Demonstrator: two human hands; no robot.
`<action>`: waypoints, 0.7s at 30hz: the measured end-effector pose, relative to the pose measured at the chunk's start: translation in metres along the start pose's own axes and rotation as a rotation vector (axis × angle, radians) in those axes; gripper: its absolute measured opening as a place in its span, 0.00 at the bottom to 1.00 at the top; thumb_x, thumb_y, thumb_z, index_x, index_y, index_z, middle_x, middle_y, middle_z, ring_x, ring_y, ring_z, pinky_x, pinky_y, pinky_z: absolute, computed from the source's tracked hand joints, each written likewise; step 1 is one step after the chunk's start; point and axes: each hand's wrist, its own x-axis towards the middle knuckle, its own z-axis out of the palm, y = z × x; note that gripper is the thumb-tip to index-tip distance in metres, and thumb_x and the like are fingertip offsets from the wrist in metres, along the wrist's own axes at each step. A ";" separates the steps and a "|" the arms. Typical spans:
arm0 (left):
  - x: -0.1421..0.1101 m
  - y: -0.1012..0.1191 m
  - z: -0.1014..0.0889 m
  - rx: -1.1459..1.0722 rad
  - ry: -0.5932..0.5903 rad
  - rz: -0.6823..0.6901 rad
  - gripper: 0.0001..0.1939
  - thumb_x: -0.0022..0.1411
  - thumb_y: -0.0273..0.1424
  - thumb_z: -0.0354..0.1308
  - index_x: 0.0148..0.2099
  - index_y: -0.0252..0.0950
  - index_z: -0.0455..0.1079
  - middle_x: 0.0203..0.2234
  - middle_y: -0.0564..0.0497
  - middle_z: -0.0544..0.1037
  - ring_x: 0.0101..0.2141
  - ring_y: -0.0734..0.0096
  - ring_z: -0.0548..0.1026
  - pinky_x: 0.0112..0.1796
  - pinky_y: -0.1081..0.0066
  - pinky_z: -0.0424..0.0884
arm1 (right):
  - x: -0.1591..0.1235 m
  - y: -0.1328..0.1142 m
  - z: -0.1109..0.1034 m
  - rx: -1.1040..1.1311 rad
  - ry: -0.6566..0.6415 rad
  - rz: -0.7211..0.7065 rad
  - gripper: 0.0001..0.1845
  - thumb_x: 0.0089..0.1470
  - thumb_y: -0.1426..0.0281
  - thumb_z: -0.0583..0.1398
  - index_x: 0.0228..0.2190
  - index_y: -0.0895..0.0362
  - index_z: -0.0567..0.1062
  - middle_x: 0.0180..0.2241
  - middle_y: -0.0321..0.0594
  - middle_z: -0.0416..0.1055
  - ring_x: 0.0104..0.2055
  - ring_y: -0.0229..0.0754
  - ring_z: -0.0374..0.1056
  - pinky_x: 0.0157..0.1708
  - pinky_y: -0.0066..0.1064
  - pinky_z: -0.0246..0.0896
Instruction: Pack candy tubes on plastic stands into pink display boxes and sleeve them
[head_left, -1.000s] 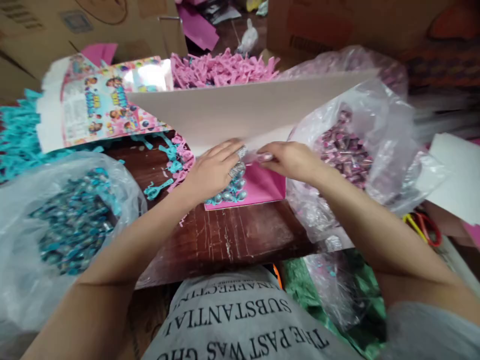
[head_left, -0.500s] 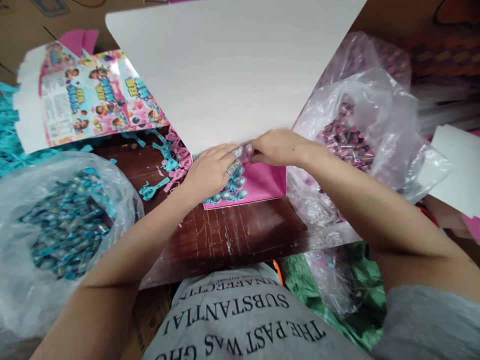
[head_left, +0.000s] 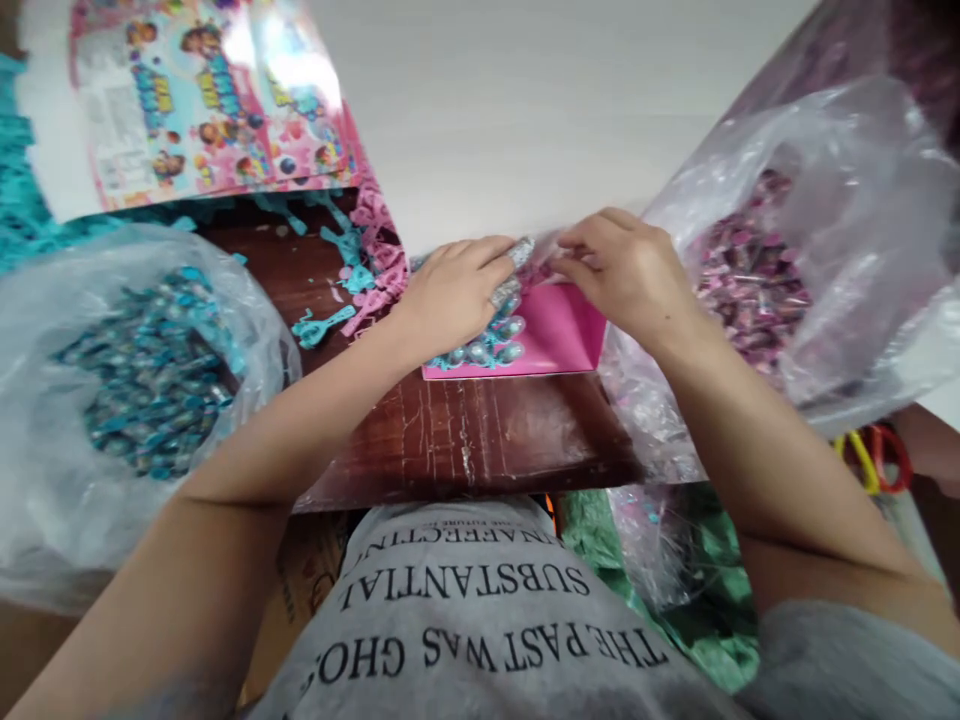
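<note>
My left hand [head_left: 454,297] lies palm down over light-blue pieces with clear rounded ends [head_left: 491,345] in a pink-lined box [head_left: 566,330]. Its fingers are stretched out, and a silvery covering [head_left: 517,252] shows on its thumb and a fingertip. Just right of it, my right hand [head_left: 634,275] is over the box with bent fingers, thumb and index slightly apart. Blurred clear pink pieces [head_left: 536,270] are close to those fingertips; I see nothing held between them. The box's large white lid [head_left: 555,110] stands raised behind both hands.
To the left is a plastic bag of blue pieces [head_left: 157,375]; to the right, one of pink pieces [head_left: 757,280]. Printed card sheets [head_left: 202,110] lie at the back left. Loose pink parts [head_left: 379,250] and blue parts [head_left: 322,325] are scattered on the brown table [head_left: 375,440].
The view has shifted, bringing the box lower lid area closer and the right bag further into sight. My right fingertips are slightly farther from the left hand; the clear pink piece is no longer plainly pinched.
</note>
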 end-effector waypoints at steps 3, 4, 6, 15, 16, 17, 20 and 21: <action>0.004 0.000 0.000 0.012 -0.036 -0.024 0.23 0.75 0.28 0.47 0.66 0.35 0.72 0.67 0.42 0.71 0.64 0.54 0.71 0.66 0.55 0.65 | -0.003 -0.005 0.014 0.021 0.047 -0.022 0.12 0.69 0.63 0.56 0.44 0.51 0.80 0.45 0.47 0.79 0.47 0.51 0.76 0.50 0.45 0.74; 0.003 0.001 -0.004 0.011 -0.047 -0.026 0.23 0.75 0.28 0.47 0.65 0.34 0.73 0.67 0.42 0.71 0.64 0.55 0.71 0.66 0.56 0.65 | -0.004 -0.006 0.015 0.027 0.062 -0.036 0.13 0.69 0.63 0.56 0.45 0.52 0.80 0.45 0.47 0.79 0.48 0.51 0.76 0.50 0.45 0.74; -0.007 0.002 -0.018 0.005 -0.013 -0.023 0.22 0.77 0.30 0.46 0.64 0.35 0.73 0.66 0.43 0.73 0.65 0.57 0.71 0.66 0.57 0.65 | -0.012 -0.006 0.010 0.054 0.107 -0.060 0.16 0.68 0.62 0.58 0.50 0.54 0.79 0.49 0.48 0.79 0.48 0.49 0.77 0.49 0.44 0.76; -0.101 -0.092 -0.018 0.056 0.143 -0.512 0.21 0.69 0.52 0.56 0.50 0.42 0.77 0.39 0.45 0.83 0.55 0.42 0.78 0.55 0.45 0.74 | -0.107 0.080 -0.057 -0.279 0.068 0.645 0.14 0.64 0.66 0.60 0.48 0.56 0.81 0.48 0.52 0.81 0.49 0.51 0.77 0.50 0.45 0.71; -0.102 -0.103 -0.006 0.033 0.114 -0.522 0.21 0.69 0.52 0.57 0.48 0.42 0.76 0.38 0.44 0.83 0.56 0.39 0.77 0.55 0.42 0.74 | -0.113 0.090 -0.055 -0.329 -0.059 0.706 0.15 0.65 0.67 0.59 0.48 0.56 0.81 0.50 0.53 0.81 0.50 0.53 0.76 0.51 0.46 0.70; -0.102 -0.110 0.005 0.025 0.106 -0.525 0.20 0.69 0.51 0.58 0.47 0.41 0.76 0.38 0.43 0.82 0.57 0.37 0.77 0.54 0.41 0.74 | -0.118 0.097 -0.051 -0.360 -0.176 0.745 0.16 0.65 0.67 0.58 0.49 0.57 0.81 0.52 0.54 0.80 0.51 0.54 0.76 0.50 0.46 0.69; -0.102 -0.111 0.018 0.057 0.130 -0.557 0.18 0.71 0.45 0.56 0.50 0.37 0.76 0.39 0.42 0.80 0.59 0.40 0.75 0.56 0.45 0.72 | -0.129 0.113 -0.034 -0.391 -0.343 0.771 0.21 0.66 0.65 0.58 0.56 0.58 0.78 0.56 0.57 0.77 0.52 0.56 0.75 0.48 0.44 0.68; -0.103 -0.108 0.016 0.066 0.136 -0.576 0.19 0.71 0.42 0.56 0.53 0.35 0.76 0.41 0.42 0.80 0.59 0.43 0.75 0.56 0.48 0.72 | -0.133 0.117 -0.029 -0.390 -0.336 0.738 0.22 0.67 0.63 0.58 0.57 0.58 0.77 0.56 0.58 0.76 0.52 0.56 0.75 0.47 0.44 0.67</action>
